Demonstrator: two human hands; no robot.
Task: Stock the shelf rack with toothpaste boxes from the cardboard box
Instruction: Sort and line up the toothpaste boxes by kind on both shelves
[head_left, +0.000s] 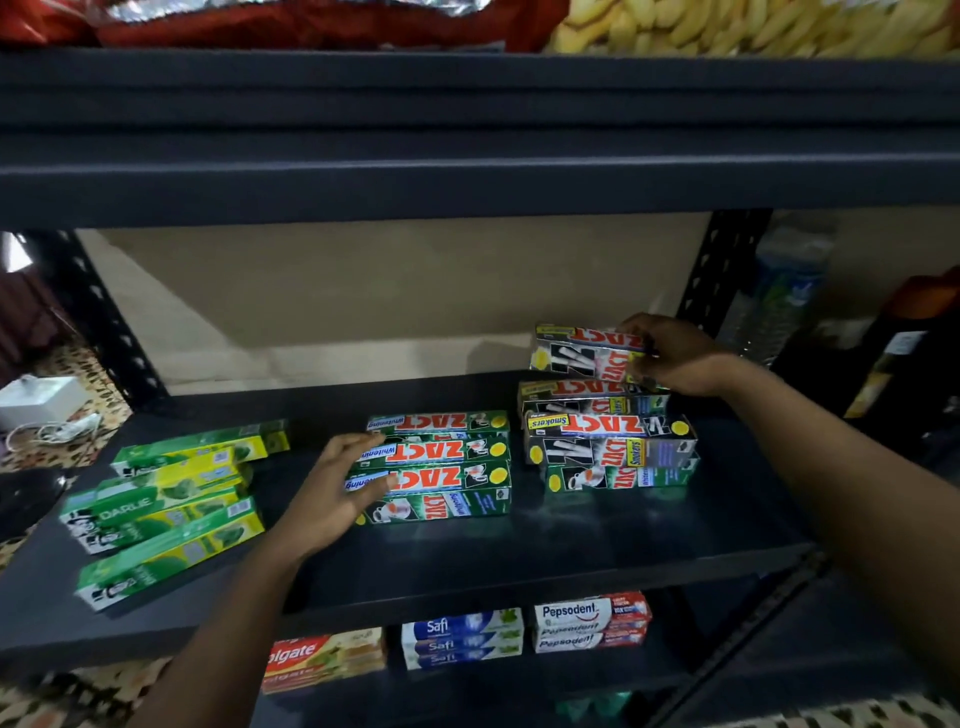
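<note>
On the dark shelf (571, 551) lie three groups of toothpaste boxes. Green and yellow Darlie boxes (171, 499) are at the left. A row of green Zact whitening boxes (447, 467) is in the middle, and my left hand (337, 488) rests against its left end with fingers fairly straight. At the right stands a stack of grey and green Zact boxes (613, 441). My right hand (670, 353) grips a grey Zact smokers box (576, 351), tilted, just above that stack. The cardboard box is out of view.
The shelf below carries Colgate (322, 660), Safi (462, 639) and Pepsodent boxes (592, 621). The shelf above holds snack bags (727, 26). A water bottle (784, 291) and a dark bottle (904, 353) stand right of the rack post. A white charger (41, 400) lies left.
</note>
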